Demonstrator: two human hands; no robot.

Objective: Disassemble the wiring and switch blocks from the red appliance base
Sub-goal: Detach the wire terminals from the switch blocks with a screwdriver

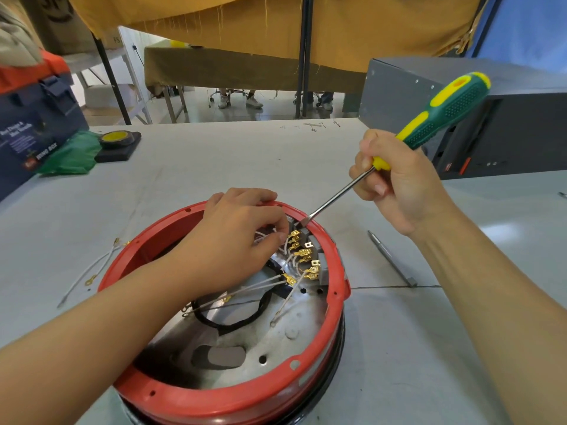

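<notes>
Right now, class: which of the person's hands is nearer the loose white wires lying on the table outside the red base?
Left. The left hand reaches inside the red base, closer to the loose white wires; the right hand holds the screwdriver beyond the opposite rim.

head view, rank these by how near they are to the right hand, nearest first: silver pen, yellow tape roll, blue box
1. The silver pen lies on the table just below the right hand, on the right side.
2. The yellow tape roll sits far across the table at the back left.
3. The blue box stands farther left still, at the table's left edge.
</notes>
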